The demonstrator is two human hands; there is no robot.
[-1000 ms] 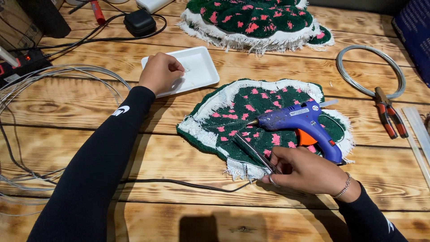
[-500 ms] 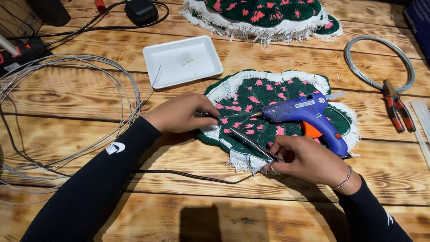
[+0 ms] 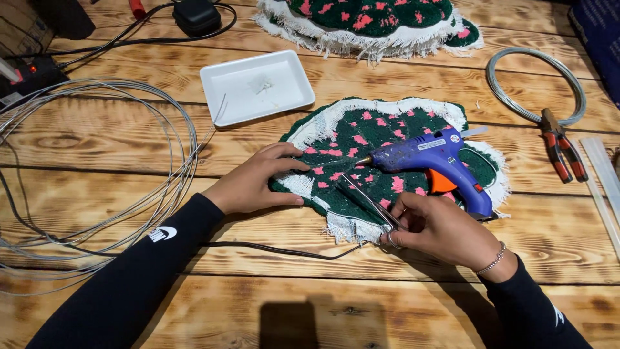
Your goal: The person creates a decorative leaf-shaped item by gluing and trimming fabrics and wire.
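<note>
A green tufted piece with pink spots and a white fringe lies on the wooden table. My left hand rests on its left edge, fingers pinching the fringe. My right hand sits at the piece's lower edge, closed on a pair of small scissors whose blades point up-left over the pile. A blue hot glue gun with an orange trigger lies on the piece, just above my right hand.
A white foam tray sits behind the left hand. Coils of grey wire spread at the left, a smaller wire coil and red-handled pliers at the right. A second tufted piece lies at the back.
My left hand left the white tray and came down onto the left edge of the tufted piece. The right hand stayed at the lower edge with the scissors.
</note>
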